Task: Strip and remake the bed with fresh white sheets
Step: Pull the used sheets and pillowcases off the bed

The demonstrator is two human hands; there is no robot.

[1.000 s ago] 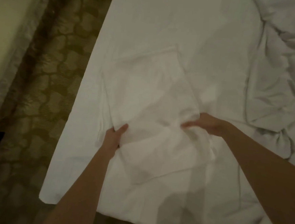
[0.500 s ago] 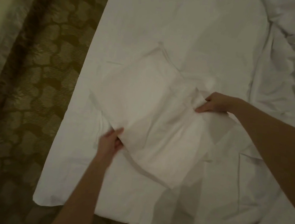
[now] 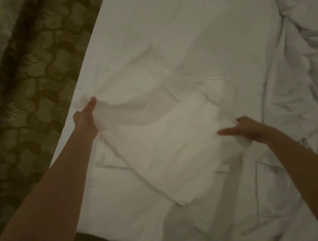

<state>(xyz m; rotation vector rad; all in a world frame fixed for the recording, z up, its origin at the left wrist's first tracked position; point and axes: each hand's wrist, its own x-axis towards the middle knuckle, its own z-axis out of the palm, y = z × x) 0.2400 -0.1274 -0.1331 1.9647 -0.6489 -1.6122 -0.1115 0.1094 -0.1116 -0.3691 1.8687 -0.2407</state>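
Note:
A folded white sheet (image 3: 159,135) lies partly opened on the white bed (image 3: 180,27). My left hand (image 3: 86,117) grips its left edge near the bed's left side, thumb on top. My right hand (image 3: 247,129) pinches a bunched part of its right edge, fingers pointing left. The sheet is stretched between both hands and lifted a little off the bed, its lower corner hanging toward me. A crumpled white duvet (image 3: 305,84) fills the right side of the bed.
Patterned brown carpet (image 3: 36,91) runs along the left of the bed. A pale curtain (image 3: 2,22) hangs at the far left. The bed's near edge (image 3: 107,236) is at the bottom of the view.
My hands have moved apart, spreading the folded sheet wider. The left hand went out to the bed's left side; the right hand moved right and nearer to me.

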